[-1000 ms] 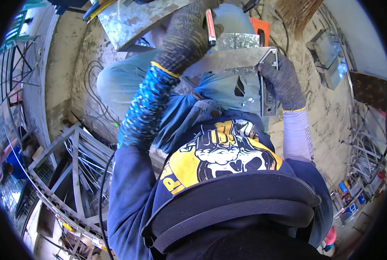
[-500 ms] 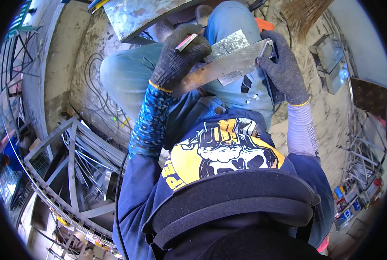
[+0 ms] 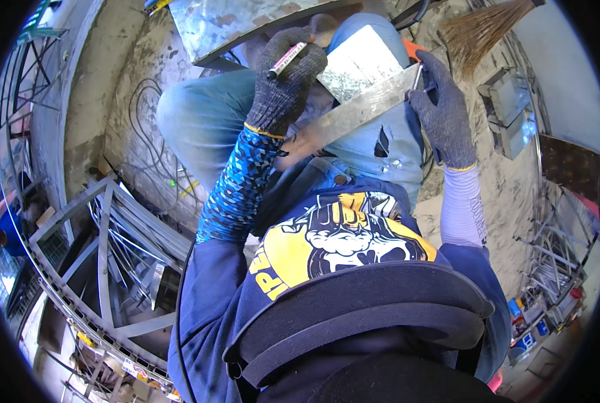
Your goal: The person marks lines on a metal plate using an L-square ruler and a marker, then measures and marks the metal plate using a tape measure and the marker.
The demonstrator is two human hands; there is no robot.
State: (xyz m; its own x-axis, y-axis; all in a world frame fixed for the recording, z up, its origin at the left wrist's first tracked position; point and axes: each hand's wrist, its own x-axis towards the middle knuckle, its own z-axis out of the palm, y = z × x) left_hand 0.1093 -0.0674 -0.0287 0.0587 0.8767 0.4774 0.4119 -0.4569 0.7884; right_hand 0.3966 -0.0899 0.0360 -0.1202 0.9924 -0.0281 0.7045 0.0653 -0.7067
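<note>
The metal strip (image 3: 354, 115) lies tilted across the person's lap, over the jeans (image 3: 199, 114). The left hand (image 3: 285, 86), gloved, is closed around a red marker (image 3: 286, 59) and presses on the strip's near end. The right hand (image 3: 441, 111), gloved, grips the strip's far end, just below the broom (image 3: 481, 30)

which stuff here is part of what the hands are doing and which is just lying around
In use:
left hand, gloved, holding a marker pen
right hand, gloved, gripping the metal strip
metal sheet piece on the lap

Lying about:
broom
metal frame
cables on the floor
large metal sheet
</note>
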